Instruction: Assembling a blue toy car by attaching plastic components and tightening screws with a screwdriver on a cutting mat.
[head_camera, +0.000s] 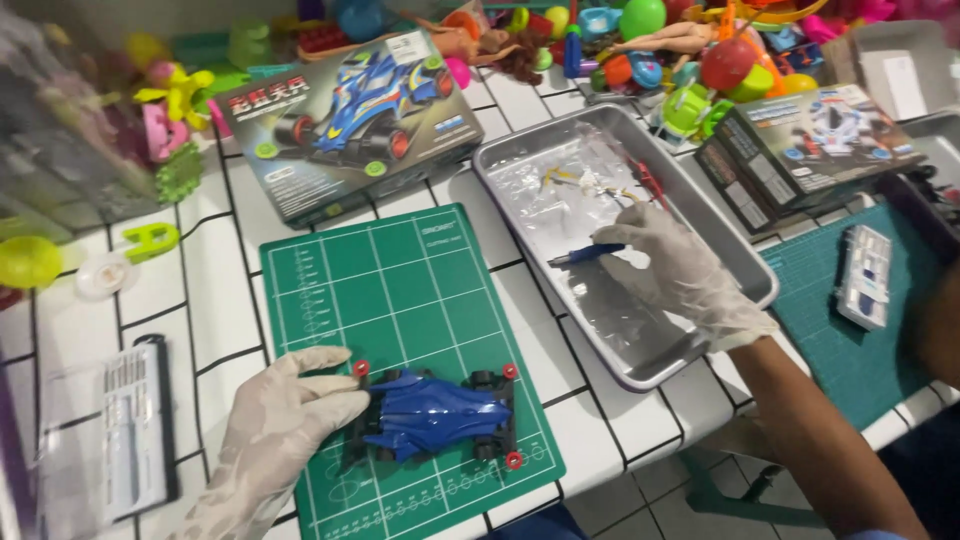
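Resting on the white tiled table (215, 270), a shallow metal tray (745, 262) held clear plastic bags (570, 190) and small yellowish and red parts, too small to identify; the gloved right hand (672, 268) was inside the tray, its fingers closed around a blue-handled tool (585, 254) whose tip was not discernible. Beside the tray lay a green cutting mat (400, 300), its near edge close to the table edge; the upper half of the mat was bare. Two printed model-car boxes (345, 120) (805, 140) stood beyond the mat and tray, with a heap of colourful toys (650, 50) behind them. The blue model car (435, 415) sat on the lower part of the mat; its body was glossy blue, its chassis black, with red wheel hubs at the corners. The gloved left hand (285, 410) lay open, fingers touching the car's end without gripping it.
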